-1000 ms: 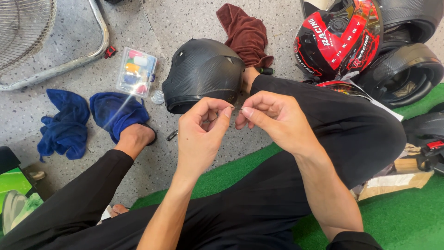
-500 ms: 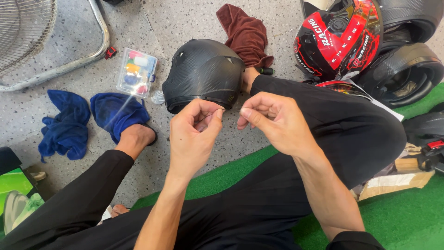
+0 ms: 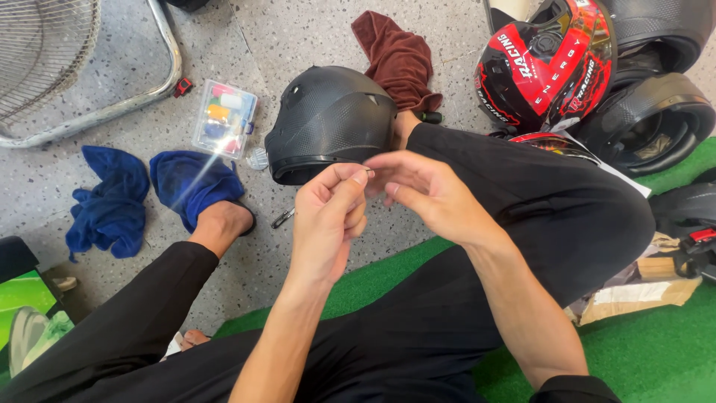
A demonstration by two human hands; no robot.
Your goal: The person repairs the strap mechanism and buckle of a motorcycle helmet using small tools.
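Hands (image 3: pixel 373 198) meeting above crossed legs, helmet (image 3: pixel 330 123) on floor just beyond, cloth (image 3: pixel 397 58) behind it, parts box (image 3: pixel 224 119) to its left, second helmet (image 3: pixel 548 63) right.

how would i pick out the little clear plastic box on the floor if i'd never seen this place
Start at the matte black helmet on the speckled grey floor ahead of the person's hands. Just left of it lies the small clear plastic box, above the blue cloths. It alone is see-through, with small colourful pieces sorted inside.
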